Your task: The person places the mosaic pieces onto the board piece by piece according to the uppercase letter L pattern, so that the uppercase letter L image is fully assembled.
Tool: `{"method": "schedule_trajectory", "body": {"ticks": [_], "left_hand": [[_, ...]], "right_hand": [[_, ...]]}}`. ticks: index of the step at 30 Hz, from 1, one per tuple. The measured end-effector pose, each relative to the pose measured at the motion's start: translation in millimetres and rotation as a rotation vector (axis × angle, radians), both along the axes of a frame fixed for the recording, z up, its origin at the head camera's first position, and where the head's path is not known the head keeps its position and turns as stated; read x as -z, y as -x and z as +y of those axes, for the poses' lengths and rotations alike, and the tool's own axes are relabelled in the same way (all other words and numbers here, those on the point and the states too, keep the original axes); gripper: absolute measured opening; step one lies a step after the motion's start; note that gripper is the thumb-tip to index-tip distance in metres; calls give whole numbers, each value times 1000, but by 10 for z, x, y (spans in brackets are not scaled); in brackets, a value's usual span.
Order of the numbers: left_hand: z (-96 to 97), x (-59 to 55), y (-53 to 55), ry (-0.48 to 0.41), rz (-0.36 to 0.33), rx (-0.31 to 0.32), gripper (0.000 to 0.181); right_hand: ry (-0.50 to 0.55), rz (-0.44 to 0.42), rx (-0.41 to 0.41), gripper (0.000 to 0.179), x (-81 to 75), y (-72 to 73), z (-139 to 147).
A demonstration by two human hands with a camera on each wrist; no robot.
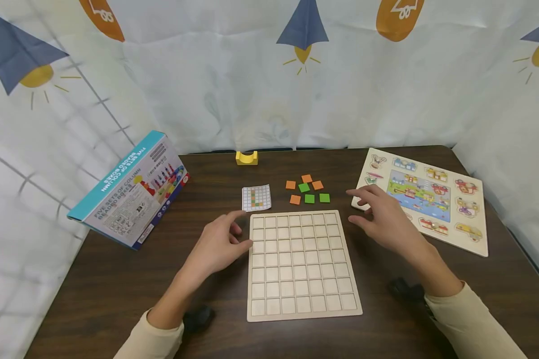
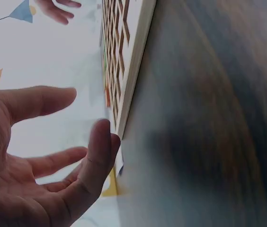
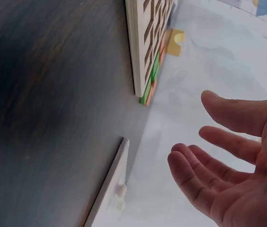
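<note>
A square wooden grid board (image 1: 303, 267) lies flat in the middle of the dark table. My left hand (image 1: 220, 244) hovers at its upper left edge, thumb and fingers spread apart with nothing between them. On the other side, my right hand (image 1: 386, 217) hangs between the board and a picture puzzle (image 1: 469, 244), its fingers loosely bent and holding nothing. Beyond the board lie several small square tiles, such as an orange tile (image 1: 295, 199) and a green tile (image 1: 325, 198). A small pattern card (image 1: 256, 198) with a coloured grid lies left of them.
A blue and white box (image 1: 130, 192) stands tilted at the table's left. Near the back edge sits a yellow block (image 1: 247, 158) with a curved notch. The puzzle covers the right side of the table (image 1: 305, 341). A printed curtain (image 1: 251, 89) hangs behind.
</note>
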State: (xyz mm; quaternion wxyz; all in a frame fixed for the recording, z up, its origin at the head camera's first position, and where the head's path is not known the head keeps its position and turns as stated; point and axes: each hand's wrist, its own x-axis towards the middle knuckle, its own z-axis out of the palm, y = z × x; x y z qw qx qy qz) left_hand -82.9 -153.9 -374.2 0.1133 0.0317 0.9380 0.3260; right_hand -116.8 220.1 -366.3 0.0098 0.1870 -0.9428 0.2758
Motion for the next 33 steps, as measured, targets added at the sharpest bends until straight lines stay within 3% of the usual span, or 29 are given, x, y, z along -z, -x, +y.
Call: {"method": "schedule_trajectory", "body": {"ticks": [7,12,21,33], "left_hand": [[99,64,29,-142,-156,-86,67],[127,100,20,-195,-207,-118,66],[157,140,17,-302,-209,-186,60],[201,182,28,-278,-174,-236,57]], "right_hand": [[24,-46,-12,48,20,101,-86],[54,-89,-22,42,21,205,-152],[52,-138,-41,39,50,474,-238],[25,-191,-49,34,44,812,-314]]}}
